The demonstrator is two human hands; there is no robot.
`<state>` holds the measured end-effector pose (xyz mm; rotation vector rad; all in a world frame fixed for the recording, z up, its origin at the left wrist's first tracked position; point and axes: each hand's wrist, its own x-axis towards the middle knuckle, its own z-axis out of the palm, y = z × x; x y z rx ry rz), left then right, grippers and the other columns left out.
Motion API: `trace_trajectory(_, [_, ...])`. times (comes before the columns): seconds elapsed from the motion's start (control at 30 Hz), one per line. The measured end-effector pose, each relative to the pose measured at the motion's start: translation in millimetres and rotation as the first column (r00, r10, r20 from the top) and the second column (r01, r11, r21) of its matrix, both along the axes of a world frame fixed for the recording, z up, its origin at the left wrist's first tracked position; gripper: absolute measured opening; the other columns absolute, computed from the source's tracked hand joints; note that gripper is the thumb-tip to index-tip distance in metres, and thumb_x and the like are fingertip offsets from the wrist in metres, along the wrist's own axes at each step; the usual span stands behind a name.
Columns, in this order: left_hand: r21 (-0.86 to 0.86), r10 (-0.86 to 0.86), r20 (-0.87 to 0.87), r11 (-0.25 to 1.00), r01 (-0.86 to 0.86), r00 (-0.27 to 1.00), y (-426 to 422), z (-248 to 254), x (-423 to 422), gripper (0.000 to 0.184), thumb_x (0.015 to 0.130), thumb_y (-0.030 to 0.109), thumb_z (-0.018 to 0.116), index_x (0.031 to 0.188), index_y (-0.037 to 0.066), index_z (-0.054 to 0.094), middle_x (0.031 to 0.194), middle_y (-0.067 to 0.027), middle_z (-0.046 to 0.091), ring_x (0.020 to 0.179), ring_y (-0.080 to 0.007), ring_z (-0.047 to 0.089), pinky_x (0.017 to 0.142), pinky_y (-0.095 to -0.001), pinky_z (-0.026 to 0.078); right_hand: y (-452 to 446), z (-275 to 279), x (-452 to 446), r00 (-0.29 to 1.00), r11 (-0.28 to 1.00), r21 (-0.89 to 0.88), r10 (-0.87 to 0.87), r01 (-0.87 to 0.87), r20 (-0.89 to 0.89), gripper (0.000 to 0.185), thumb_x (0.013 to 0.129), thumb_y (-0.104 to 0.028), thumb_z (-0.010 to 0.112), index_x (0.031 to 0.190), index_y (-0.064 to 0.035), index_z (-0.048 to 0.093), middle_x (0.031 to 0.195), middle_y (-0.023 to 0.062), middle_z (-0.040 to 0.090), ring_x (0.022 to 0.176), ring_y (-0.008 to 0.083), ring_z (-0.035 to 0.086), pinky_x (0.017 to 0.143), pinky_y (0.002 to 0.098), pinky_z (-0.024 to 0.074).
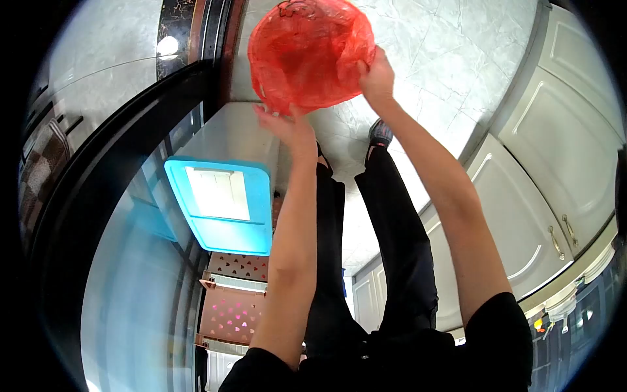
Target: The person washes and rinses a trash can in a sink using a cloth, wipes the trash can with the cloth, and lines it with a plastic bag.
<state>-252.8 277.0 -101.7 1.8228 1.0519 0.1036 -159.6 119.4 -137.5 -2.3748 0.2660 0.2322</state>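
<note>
A red plastic bag, spread wide in a round shape, is at the top centre, held up above the tiled floor. My right hand grips its right edge, with the fingers closed on the plastic. At the bag's lower left edge is my left hand, palm side up, with its fingers apart near the rim; part of the fingers overlaps the plastic. Whether a bin is inside the bag cannot be seen.
A container with a blue-rimmed lid stands left of my left forearm. Behind it is a pink box with heart shapes. A black-framed glass door is at the left, white cabinets at the right. My legs are below.
</note>
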Motion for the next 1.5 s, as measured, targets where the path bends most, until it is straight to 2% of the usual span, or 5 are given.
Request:
trace_trajectory(0.43, [0.467,-0.523,-0.114,0.723,0.510,0.845,41.3,80.8,23.8,0.084,0.076,0.003,0.056,0.141,0.002,0.004,0.141,-0.0343,-0.004,0.133,-0.0468,0.001,0.108,-0.0481,0.008,116.1,12.0,-29.7,0.986,0.979,0.187,-0.056,0.085,-0.154,0.057,0.083,-0.027,0.055,0.126,0.0021,0.032,0.115,0.0302,0.043,0.112,0.0410,0.042,0.093,0.0481,0.0358])
trace_trajectory(0.73, [0.281,-0.702,-0.262,0.602,0.748,0.663,19.4,256.2,-79.1,0.081,0.071,-0.006,0.054,0.142,0.007,0.015,0.144,-0.0288,-0.001,0.132,-0.0457,0.007,0.105,-0.0485,0.017,-107.4,154.5,-162.2,0.839,0.962,0.055,-0.205,0.268,-0.505,0.035,0.087,-0.028,0.048,0.098,0.0045,0.054,0.098,0.0263,0.057,0.091,0.0392,0.055,0.076,0.0442,0.0446])
trace_trajectory(0.83, [0.289,-0.743,-0.321,0.513,0.808,0.587,26.9,304.0,-109.4,0.083,0.070,-0.006,0.055,0.141,0.006,0.016,0.143,-0.0297,0.002,0.132,-0.0459,0.009,0.105,-0.0488,0.017,-200.7,164.6,-276.6,0.949,0.925,-0.284,0.181,-0.254,-0.258,0.017,0.079,-0.021,0.055,0.075,-0.0055,0.058,0.075,0.0151,0.056,0.077,0.0321,0.057,0.066,0.0429,0.0478])
trace_trajectory(0.97, [0.294,-0.839,-0.305,0.367,0.883,0.450,34.7,352.7,-109.7,0.082,0.069,-0.006,0.055,0.141,0.006,0.017,0.144,-0.0278,0.004,0.133,-0.0437,0.009,0.106,-0.0496,0.015,-247.2,323.7,-324.1,0.352,0.618,-0.083,-0.547,0.782,-0.759,0.020,0.083,-0.018,0.051,0.078,-0.0002,0.060,0.072,0.0124,0.063,0.063,0.0228,0.063,0.056,0.0341,0.0517])
trace_trajectory(1.5, [0.502,-0.957,-0.178,-0.288,0.815,-0.229,-175.8,473.4,-45.7,0.074,0.071,-0.003,0.056,0.138,0.004,0.024,0.140,-0.0300,0.015,0.129,-0.0448,0.018,0.104,-0.0480,0.023,-244.0,476.6,-536.4,0.227,0.101,0.234,-0.760,0.967,-0.610,0.021,0.083,-0.019,0.053,0.088,-0.0006,0.062,0.079,0.0074,0.062,0.066,0.0157,0.063,0.054,0.0278,0.0516])
